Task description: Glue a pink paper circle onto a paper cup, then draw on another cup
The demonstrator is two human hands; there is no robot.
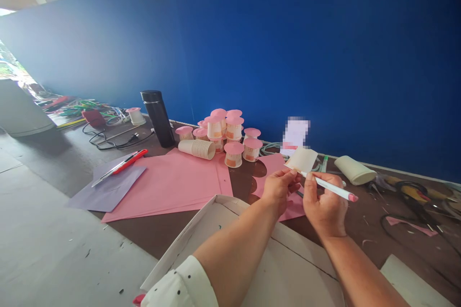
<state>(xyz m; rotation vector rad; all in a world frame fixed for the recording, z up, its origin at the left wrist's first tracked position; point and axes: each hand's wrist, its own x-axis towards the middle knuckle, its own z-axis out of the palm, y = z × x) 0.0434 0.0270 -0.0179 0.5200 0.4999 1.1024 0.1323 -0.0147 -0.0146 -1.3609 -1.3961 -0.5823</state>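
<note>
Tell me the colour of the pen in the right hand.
The pen is white with a pink end, best seen in the head view.

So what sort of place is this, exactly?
Probably a craft corner in a workshop, though I can't be certain. Pink-topped cups are clustered on a brown table, a red-handled cutter lies on purple paper, and the right hand holds a white pen.

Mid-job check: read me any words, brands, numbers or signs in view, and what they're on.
No text can be read.
Marker in the right hand: any print is too small.
Pale item before the blue wall: pixelated, unreadable.
</note>
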